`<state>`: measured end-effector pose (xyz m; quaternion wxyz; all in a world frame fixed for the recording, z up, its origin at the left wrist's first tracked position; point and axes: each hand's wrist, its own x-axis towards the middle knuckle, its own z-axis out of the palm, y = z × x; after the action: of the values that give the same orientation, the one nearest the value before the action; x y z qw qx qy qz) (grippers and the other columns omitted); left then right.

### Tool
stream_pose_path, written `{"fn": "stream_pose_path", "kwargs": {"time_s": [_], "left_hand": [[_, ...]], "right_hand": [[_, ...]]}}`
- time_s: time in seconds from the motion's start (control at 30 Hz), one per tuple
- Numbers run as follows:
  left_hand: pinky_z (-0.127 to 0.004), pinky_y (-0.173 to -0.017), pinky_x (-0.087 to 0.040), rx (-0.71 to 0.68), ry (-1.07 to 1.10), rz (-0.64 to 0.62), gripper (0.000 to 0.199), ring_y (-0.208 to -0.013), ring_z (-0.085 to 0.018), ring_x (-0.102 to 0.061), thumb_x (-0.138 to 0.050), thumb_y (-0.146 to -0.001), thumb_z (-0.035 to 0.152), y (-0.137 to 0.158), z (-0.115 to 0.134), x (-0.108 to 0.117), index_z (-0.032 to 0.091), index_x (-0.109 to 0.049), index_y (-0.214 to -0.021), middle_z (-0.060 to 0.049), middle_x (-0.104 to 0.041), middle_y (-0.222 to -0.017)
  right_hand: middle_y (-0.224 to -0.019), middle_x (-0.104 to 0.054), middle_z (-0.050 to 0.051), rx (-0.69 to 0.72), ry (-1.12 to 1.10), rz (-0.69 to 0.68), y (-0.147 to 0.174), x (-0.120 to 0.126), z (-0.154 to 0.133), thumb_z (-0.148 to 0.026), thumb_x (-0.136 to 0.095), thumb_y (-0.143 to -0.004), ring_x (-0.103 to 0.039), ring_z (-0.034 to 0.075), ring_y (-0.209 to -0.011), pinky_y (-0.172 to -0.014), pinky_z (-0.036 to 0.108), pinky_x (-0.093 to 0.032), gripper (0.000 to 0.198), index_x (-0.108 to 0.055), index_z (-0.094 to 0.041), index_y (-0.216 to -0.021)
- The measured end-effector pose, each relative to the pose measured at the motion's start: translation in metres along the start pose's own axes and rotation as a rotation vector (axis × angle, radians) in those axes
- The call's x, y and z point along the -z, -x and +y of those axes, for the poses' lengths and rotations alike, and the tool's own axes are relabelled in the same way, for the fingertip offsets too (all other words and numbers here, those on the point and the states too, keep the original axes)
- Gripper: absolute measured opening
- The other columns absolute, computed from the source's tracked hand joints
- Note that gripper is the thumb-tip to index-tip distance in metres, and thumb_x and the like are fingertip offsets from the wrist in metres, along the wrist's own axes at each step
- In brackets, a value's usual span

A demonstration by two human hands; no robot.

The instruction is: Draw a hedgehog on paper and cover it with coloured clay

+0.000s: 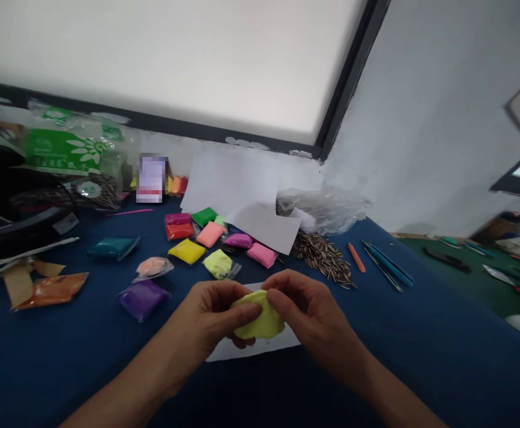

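A flattened piece of pale yellow modelling clay point(264, 321) is held up between both hands over a white sheet of paper point(246, 353) on the blue table. My left hand point(217, 315) grips its left side, thumb across the front and fingers behind. At the upper right edge, my right hand point(311, 306) pinches the clay between thumb and fingers. Just beyond the hands lies an opened packet of pale yellow clay point(218, 263). The fingertips behind the piece are partly hidden.
Several clay packets surround the hands, among them a purple packet point(142, 299) and a yellow packet point(187, 252). Striped sunflower seeds point(322, 258) are heaped behind my right hand. Blue tweezers point(388, 264) and an orange tool point(356, 258) lie farther right. Loose paper point(233, 181) leans against the wall.
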<state>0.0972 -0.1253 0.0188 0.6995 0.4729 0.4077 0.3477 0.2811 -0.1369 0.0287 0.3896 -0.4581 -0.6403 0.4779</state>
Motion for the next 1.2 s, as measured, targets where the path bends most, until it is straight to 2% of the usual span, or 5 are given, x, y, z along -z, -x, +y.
{"fn": "stream_pose_path", "kwargs": {"time_s": [0.17, 0.37, 0.67, 1.0, 1.2], "left_hand": [[-0.025, -0.058, -0.050, -0.003, -0.018, 0.009, 0.044, -0.066, -0.017, -0.064, -0.087, -0.065, 0.054, -0.0003, -0.0008, 0.0007, 0.016, -0.075, -0.082, -0.003, -0.073, -0.076], [-0.024, -0.057, -0.048, -0.029, -0.033, 0.026, 0.038, -0.063, -0.016, -0.061, -0.085, -0.068, 0.052, -0.0024, -0.0011, 0.0024, 0.016, -0.075, -0.079, -0.001, -0.069, -0.070], [-0.028, -0.059, -0.050, -0.030, -0.074, 0.008, 0.036, -0.061, -0.017, -0.061, -0.083, -0.070, 0.050, -0.0016, -0.0042, 0.0031, 0.016, -0.075, -0.078, -0.001, -0.068, -0.067], [-0.027, -0.059, -0.048, -0.003, -0.061, -0.017, 0.031, -0.062, -0.016, -0.062, -0.084, -0.067, 0.044, -0.0042, -0.0061, 0.0040, 0.017, -0.073, -0.077, 0.000, -0.067, -0.068], [-0.027, -0.062, -0.050, -0.016, -0.024, 0.032, 0.037, -0.071, -0.018, -0.065, -0.086, -0.064, 0.033, -0.0058, -0.0061, 0.0060, 0.017, -0.070, -0.092, 0.000, -0.071, -0.078]], "right_hand": [[-0.071, -0.060, -0.002, 0.005, 0.062, -0.005, 0.0006, 0.0012, 0.0025, -0.030, -0.063, -0.095, -0.053, 0.012, -0.064, -0.057, 0.024, -0.043, 0.018, -0.066, -0.018, -0.082], [-0.104, -0.069, 0.004, 0.223, 0.249, -0.003, 0.0013, 0.0009, 0.0039, -0.023, -0.054, -0.101, -0.065, 0.017, -0.090, -0.075, 0.029, -0.050, 0.023, -0.072, -0.024, -0.115], [-0.115, -0.063, 0.008, 0.333, 0.330, -0.144, 0.0003, 0.0045, 0.0050, -0.012, -0.047, -0.101, -0.065, 0.018, -0.099, -0.082, 0.031, -0.053, 0.036, -0.070, -0.027, -0.124], [-0.112, -0.065, 0.007, 0.327, 0.379, -0.247, -0.0023, 0.0085, 0.0005, -0.014, -0.049, -0.101, -0.064, 0.019, -0.097, -0.085, 0.033, -0.052, 0.033, -0.072, -0.027, -0.121], [-0.103, -0.066, 0.006, 0.270, 0.379, -0.128, -0.0039, 0.0083, 0.0065, -0.018, -0.051, -0.100, -0.063, 0.017, -0.086, -0.073, 0.030, -0.051, 0.035, -0.066, -0.026, -0.130]]}}
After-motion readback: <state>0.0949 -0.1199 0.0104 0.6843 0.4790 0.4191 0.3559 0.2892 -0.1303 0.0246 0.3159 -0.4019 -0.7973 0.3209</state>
